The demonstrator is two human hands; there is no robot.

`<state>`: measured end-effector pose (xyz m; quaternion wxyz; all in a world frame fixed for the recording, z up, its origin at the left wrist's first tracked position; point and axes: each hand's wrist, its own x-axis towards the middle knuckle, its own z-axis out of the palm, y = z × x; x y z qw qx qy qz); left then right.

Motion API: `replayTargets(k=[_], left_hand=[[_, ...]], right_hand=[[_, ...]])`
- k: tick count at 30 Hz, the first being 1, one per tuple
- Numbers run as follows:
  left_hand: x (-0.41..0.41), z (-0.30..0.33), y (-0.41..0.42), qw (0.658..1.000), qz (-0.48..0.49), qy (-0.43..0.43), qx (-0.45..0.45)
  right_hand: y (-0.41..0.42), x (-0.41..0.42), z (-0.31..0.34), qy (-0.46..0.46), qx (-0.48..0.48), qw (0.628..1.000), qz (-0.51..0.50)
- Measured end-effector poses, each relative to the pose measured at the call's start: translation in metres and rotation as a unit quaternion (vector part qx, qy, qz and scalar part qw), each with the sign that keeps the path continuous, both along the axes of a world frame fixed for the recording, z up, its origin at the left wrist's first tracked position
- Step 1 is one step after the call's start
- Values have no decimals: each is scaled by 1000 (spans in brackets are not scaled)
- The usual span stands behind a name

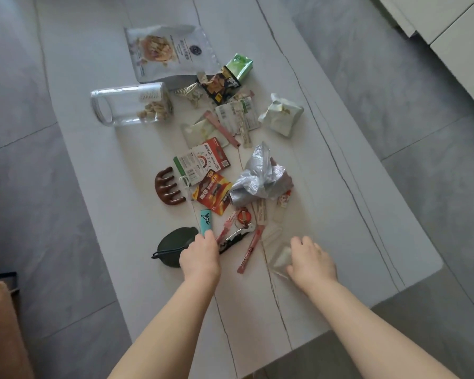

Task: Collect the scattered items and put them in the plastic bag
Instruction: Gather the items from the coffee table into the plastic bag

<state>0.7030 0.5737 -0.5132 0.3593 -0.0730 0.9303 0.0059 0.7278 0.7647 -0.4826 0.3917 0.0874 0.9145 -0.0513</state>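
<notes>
Far left of the pile: dark green round pouch with black cord [173, 248], flat on white marbled counter [148, 296], touching left hand on its outer side. Left hand [200, 258]: fingers curled down onto lower end of small teal printed tube [206, 220]; appears to pinch it, grip itself hidden under the knuckles. Tube's long axis runs away from the body, nearly in line with left forearm, so a straight pull back toward the body looks enough to lift it. Between the hands: black-handled tool with red keyring [237, 236] and long pink stick sachet [251, 248], sachet lying diagonal, near end pointing toward the body. Right hand [311, 262]: fingers bent over small clear plastic wrapper [281, 258], touching it; closed grip cannot be confirmed. Crumpled grey plastic bag [260, 180] beyond both hands, up the counter, slightly nearer the right hand; mouth not identifiable. Remaining wrappers scattered beyond the bag, well apart from both hands.
</notes>
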Motion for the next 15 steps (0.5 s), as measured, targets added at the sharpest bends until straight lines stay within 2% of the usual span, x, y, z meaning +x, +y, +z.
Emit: replayTargets(k=[3, 7, 12, 15], left_hand=[[6, -2, -6, 999, -17, -27, -20], [20, -2, -17, 998, 29, -62, -10], [21, 9, -26, 987, 145, -2, 70], [-2, 11, -24, 978, 178, 46, 100]], right_hand=[[-9, 2, 6, -6, -8, 1000, 8], [-23, 5, 9, -10, -5, 1000, 17], [-38, 9, 12, -4, -17, 1000, 24], [-43, 3, 13, 3, -21, 999, 31]])
